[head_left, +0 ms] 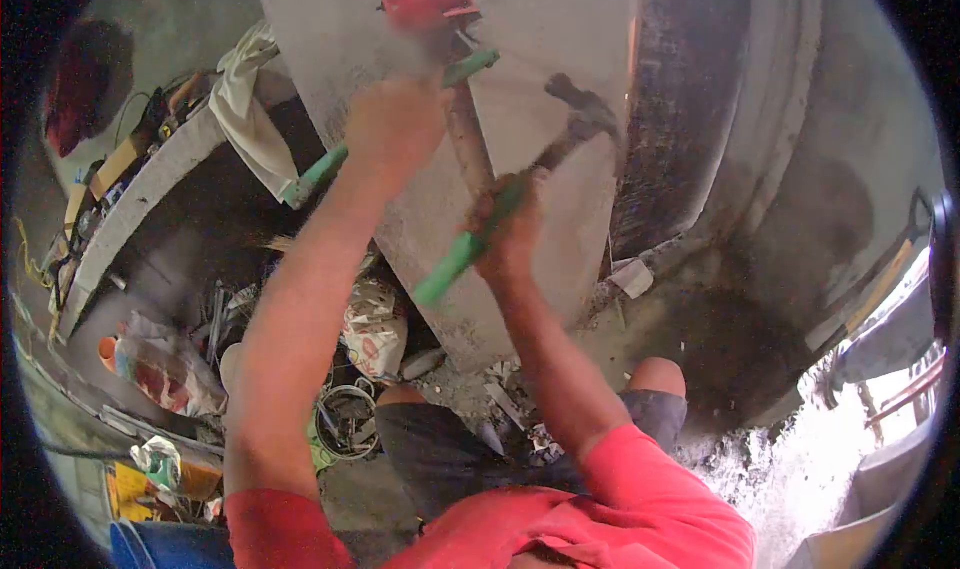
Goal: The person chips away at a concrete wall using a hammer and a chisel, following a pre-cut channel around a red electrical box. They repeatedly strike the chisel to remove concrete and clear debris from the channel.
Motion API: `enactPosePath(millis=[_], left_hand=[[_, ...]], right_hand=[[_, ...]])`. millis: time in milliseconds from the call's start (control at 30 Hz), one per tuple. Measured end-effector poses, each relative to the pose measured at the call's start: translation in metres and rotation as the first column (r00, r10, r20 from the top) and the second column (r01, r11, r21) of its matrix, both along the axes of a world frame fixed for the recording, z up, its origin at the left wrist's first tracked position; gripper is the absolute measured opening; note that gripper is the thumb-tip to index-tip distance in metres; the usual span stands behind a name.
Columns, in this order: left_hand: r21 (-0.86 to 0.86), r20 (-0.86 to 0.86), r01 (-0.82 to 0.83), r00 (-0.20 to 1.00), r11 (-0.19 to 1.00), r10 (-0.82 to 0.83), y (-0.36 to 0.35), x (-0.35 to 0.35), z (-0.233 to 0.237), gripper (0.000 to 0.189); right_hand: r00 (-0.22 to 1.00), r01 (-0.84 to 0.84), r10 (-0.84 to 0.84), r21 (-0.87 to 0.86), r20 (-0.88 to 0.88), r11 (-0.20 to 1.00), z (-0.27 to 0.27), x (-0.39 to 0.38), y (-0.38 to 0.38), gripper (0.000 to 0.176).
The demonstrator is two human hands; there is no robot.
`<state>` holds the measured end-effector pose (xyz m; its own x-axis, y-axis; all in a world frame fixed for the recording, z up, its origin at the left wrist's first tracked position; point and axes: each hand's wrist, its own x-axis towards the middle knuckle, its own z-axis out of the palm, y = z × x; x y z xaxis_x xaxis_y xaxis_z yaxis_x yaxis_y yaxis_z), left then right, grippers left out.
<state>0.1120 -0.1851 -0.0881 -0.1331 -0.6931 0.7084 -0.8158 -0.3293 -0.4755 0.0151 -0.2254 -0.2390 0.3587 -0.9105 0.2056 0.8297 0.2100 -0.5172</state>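
My left hand point(395, 129) is closed around a green rod point(322, 172) that sticks out on both sides of the fist. My right hand point(512, 227), lower and further right, grips the green handle of a claw hammer point(583, 117), whose dark head points up and right. A brown wooden shaft point(465, 134) runs between the hands, from a red block-like piece point(430, 4) at the top down to my right fist. Motion blurs the left fist and the red piece. Behind both hands stands a large pale board point(560, 259), leaning at an angle.
A white cloth point(250, 119) hangs over the curved ledge point(150, 214) at left, which carries assorted tools. Bags point(375, 334) and debris lie below, beside a coil of wire point(345, 424). A dark panel point(675, 109) stands right of the board. Bright light falls on rubble point(790, 469) at lower right.
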Motion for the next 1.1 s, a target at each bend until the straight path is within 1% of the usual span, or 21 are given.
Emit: enactPosePath(millis=[67,133,167,200,300,333,367,400,433,467,500,567,600,667,733,800,833,900,967,1033,1100], left_hand=[[0.006,-0.037,-0.026,0.999,1.0,0.027,0.003,-0.01,-0.001,0.03],[0.025,-0.076,-0.053,0.996,0.998,0.054,0.004,-0.019,-0.004,0.03],[0.005,-0.097,-0.08,0.992,0.997,0.08,0.003,-0.022,-0.004,0.029],[-0.017,-0.12,-0.11,0.987,0.994,0.107,0.002,-0.025,-0.004,0.029],[-0.092,-0.164,-0.125,0.98,0.988,0.108,-0.008,-0.027,-0.017,0.029],[-0.089,-0.165,-0.124,0.98,0.988,0.108,-0.014,-0.027,-0.025,0.029],[-0.155,-0.272,-0.089,0.961,0.984,0.044,-0.02,-0.025,-0.033,0.029],[-0.228,-0.367,-0.058,0.93,0.972,-0.03,-0.026,-0.026,-0.038,0.03],[-0.228,-0.365,-0.057,0.93,0.972,-0.031,-0.033,-0.034,-0.041,0.03],[-0.386,-0.551,0.037,0.792,0.922,-0.262,-0.041,-0.043,-0.045,0.03],[-0.55,-0.655,0.08,0.576,0.831,-0.489,-0.047,-0.05,-0.048,0.031],[-0.588,-0.59,0.143,0.598,0.797,-0.543,-0.048,-0.054,-0.057,0.03],[-0.615,-0.524,0.204,0.617,0.762,-0.588,-0.047,-0.055,-0.061,0.03],[-0.567,-0.506,0.253,0.644,0.784,-0.574,-0.045,-0.045,-0.061,0.029],[-0.513,-0.48,0.304,0.673,0.803,-0.562,-0.044,-0.038,-0.051,0.029],[-0.392,-0.606,0.234,0.662,0.89,-0.441,-0.041,-0.037,-0.035,0.03],[-0.39,-0.607,0.234,0.662,0.891,-0.44,-0.041,-0.038,-0.034,0.03],[-0.337,-0.658,0.119,0.679,0.934,-0.324,-0.04,-0.041,-0.034,0.033],[-0.409,-0.649,0.059,0.682,0.91,-0.336,-0.04,-0.046,-0.037,0.035],[-0.48,-0.644,-0.012,0.684,0.877,-0.343,-0.029,-0.047,-0.041,0.036],[-0.578,-0.706,-0.064,0.539,0.813,-0.46,-0.014,-0.053,-0.048,0.038]], right_hand=[[0.999,0.033,-0.032,0.033,-0.002,0.999,0.017,0.011,-0.006,0.049],[0.973,-0.232,0.232,-0.065,0.001,0.971,0.028,0.009,-0.01,0.053],[0.988,-0.147,0.143,-0.061,-0.063,0.987,0.03,0.004,-0.01,0.052],[0.988,-0.148,0.144,-0.063,-0.062,0.987,0.03,0.003,-0.008,0.052],[0.994,-0.091,0.092,-0.015,0.056,0.996,0.024,0.004,-0.008,0.051],[0.993,-0.119,0.118,-0.112,-0.024,0.987,0.019,0.009,-0.019,0.045],[0.985,-0.156,0.137,-0.203,-0.106,0.966,0.012,0.013,-0.027,0.041],[0.985,-0.156,0.138,-0.203,-0.102,0.967,0.014,0.007,-0.029,0.041],[0.974,-0.098,0.029,-0.302,-0.224,0.948,0.017,-0.003,-0.03,0.041],[0.939,-0.054,-0.091,-0.403,-0.332,0.914,0.019,-0.012,-0.033,0.041],[0.939,-0.052,-0.094,-0.405,-0.332,0.913,0.016,-0.018,-0.036,0.041],[0.872,0.021,-0.275,-0.53,-0.405,0.848,0.007,-0.028,-0.041,0.043],[0.871,0.017,-0.272,-0.528,-0.409,0.849,0.008,-0.036,-0.04,0.043],[0.905,-0.009,-0.09,-0.231,-0.415,0.973,0.017,-0.053,-0.035,0.045],[0.922,-0.008,-0.072,-0.206,-0.381,0.979,0.009,-0.05,-0.047,0.047],[0.936,-0.001,-0.06,-0.175,-0.346,0.985,-0.018,-0.034,-0.079,0.048],[0.902,0.087,-0.219,-0.341,-0.372,0.936,-0.046,-0.015,-0.11,0.048],[0.852,0.157,-0.372,-0.498,-0.368,0.853,-0.045,-0.015,-0.108,0.048],[0.929,-0.009,-0.068,-0.206,-0.364,0.978,0.001,-0.05,-0.055,0.048],[0.945,-0.025,-0.027,-0.156,-0.325,0.987,-0.005,-0.061,-0.049,0.048],[0.955,-0.051,0.024,-0.082,-0.294,0.995,-0.015,-0.076,-0.059,0.051]])
